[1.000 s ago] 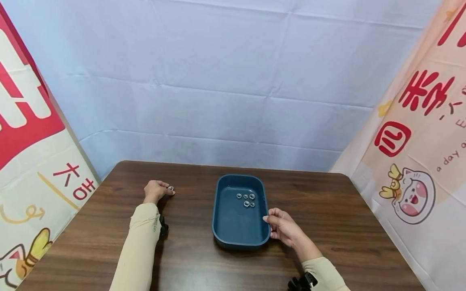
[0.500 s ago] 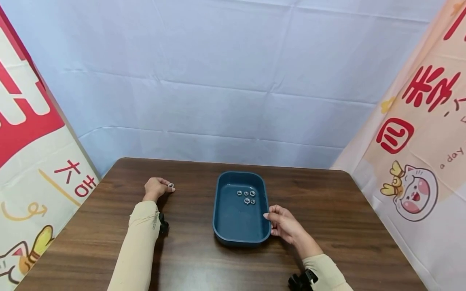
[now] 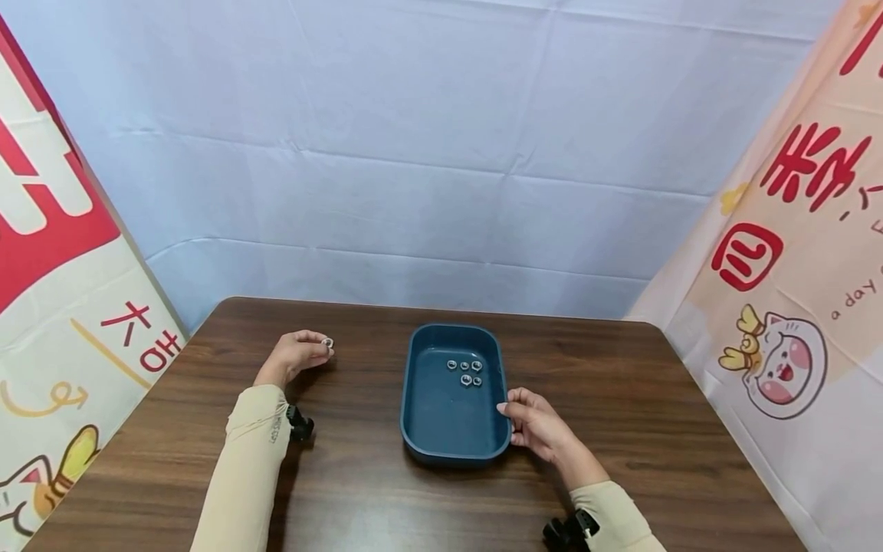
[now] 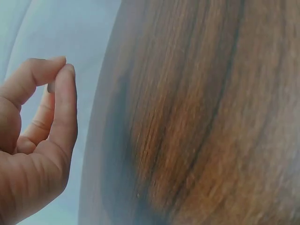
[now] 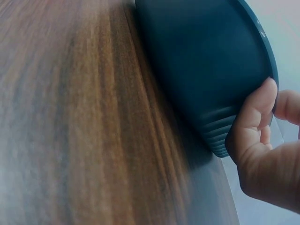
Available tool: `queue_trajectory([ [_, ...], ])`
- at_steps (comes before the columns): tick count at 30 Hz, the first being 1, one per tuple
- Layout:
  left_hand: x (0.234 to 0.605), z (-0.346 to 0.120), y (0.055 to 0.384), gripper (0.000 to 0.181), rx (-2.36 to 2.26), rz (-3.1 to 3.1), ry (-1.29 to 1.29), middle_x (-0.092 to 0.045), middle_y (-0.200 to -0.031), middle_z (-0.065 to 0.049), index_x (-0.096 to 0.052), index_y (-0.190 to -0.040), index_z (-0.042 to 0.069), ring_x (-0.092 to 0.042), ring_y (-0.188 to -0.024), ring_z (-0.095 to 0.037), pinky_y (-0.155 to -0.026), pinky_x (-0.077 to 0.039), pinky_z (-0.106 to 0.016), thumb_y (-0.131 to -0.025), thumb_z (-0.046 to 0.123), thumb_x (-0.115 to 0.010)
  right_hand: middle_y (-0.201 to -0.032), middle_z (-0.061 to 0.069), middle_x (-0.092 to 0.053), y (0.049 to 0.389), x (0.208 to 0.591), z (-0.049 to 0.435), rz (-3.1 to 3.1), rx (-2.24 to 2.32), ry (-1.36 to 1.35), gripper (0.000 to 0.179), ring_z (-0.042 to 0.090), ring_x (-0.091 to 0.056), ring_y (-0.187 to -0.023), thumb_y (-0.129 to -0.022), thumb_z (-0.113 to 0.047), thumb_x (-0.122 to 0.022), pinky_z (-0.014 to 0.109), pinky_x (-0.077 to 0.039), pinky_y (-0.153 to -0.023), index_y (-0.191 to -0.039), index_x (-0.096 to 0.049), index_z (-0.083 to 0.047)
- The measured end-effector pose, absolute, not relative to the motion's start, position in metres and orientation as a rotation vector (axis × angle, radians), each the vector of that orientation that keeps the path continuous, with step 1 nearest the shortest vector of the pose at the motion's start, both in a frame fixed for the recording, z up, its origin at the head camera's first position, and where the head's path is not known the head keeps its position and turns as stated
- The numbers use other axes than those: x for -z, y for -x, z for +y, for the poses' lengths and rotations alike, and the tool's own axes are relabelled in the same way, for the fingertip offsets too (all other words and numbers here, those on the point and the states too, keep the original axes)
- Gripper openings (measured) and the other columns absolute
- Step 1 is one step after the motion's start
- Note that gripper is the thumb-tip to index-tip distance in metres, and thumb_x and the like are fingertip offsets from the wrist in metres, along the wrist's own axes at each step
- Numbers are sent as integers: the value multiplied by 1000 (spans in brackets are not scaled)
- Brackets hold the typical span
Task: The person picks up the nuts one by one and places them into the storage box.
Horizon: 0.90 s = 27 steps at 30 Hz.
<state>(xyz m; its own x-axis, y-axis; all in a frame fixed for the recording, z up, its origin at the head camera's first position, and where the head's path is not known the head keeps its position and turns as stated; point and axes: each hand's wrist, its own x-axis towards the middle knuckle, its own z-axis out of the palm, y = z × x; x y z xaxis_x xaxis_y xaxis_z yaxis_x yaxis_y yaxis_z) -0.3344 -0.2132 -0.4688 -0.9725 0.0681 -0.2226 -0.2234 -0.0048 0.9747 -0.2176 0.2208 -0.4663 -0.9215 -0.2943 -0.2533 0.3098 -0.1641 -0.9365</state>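
Note:
At the table's left side, my left hand [image 3: 297, 355] pinches a small silver hex nut [image 3: 327, 343] between thumb and fingertips. The left wrist view shows the same hand [image 4: 44, 145] with thumb and index finger meeting, the nut mostly hidden behind them. A dark blue rectangular tray [image 3: 451, 429] sits mid-table, with several metal nuts [image 3: 466, 380] lying loose towards its far half. My right hand [image 3: 541, 431] holds the tray by its right rim. Up close, the right wrist view has the thumb [image 5: 258, 105] on one side of the tray wall [image 5: 206, 51] and fingers on the other.
The brown wood-grain table [image 3: 359, 491] has rounded far corners. Behind it hangs a pale cloth [image 3: 414, 153], and printed banners [image 3: 773, 307] flank both sides. Dark wrist devices [image 3: 299, 423] are strapped over both sleeves.
The left hand has risen slightly from the table with the nut, its forearm shifting a little left. The right hand keeps its grip on the tray, and the nuts inside lie as before.

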Motion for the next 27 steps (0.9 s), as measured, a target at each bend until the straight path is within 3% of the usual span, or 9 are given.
queue_trajectory([
  [27, 449, -171, 319, 24, -2052, 2022, 66, -62, -87, -13, -53, -106, -14, -66, -79, -20, -75, -53, -32, -83, -11, -61, -67, 3, -47, 217, 465, 220, 1726, 2130, -23, 16, 11, -47, -54, -90, -4, -56, 21, -43, -46, -92, -40, -8],
])
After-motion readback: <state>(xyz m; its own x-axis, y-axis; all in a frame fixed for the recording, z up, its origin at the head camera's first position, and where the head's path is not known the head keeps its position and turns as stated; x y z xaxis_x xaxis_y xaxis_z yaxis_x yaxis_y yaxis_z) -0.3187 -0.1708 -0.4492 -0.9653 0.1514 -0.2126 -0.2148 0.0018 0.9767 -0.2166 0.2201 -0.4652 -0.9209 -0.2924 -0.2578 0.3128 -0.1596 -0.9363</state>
